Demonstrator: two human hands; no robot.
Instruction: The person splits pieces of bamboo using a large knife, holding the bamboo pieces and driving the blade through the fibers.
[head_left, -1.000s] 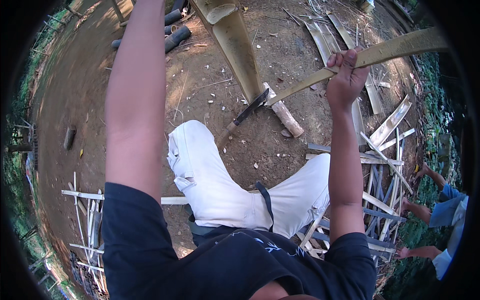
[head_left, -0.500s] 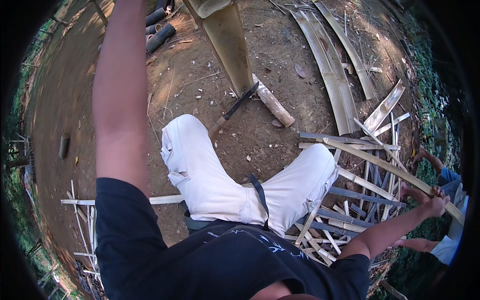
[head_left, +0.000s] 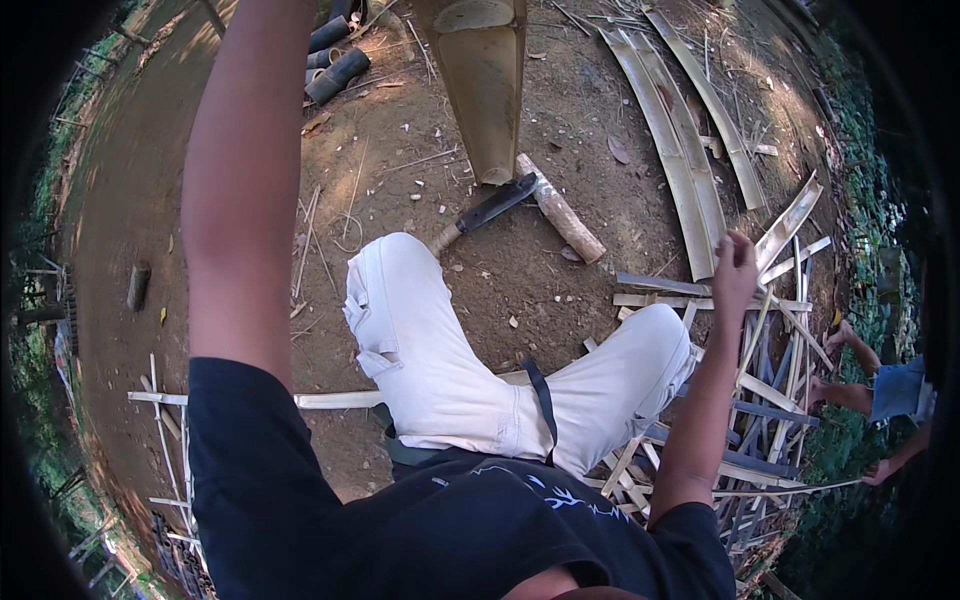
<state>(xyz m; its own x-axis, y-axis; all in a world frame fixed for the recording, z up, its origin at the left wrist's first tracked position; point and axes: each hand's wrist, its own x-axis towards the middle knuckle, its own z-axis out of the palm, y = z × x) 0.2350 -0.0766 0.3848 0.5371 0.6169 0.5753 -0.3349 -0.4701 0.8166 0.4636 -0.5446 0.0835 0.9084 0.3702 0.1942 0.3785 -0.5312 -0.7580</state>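
One head-worn fisheye camera looks steeply down, close over the seated person's lap and dirt ground (head_left: 600,280)

Machete (head_left: 487,211), wood billet (head_left: 561,208), cut tubes (head_left: 336,62)

You wear a dark navy short-sleeved shirt (head_left: 400,520) with a small white mark on the chest, low in the frame. Your white trousers (head_left: 440,350) at centre are creased and pocketed. A dark strap (head_left: 540,400) crosses them.

Pale split bamboo strips (head_left: 690,180), long and curved, lying side by side on bare dirt
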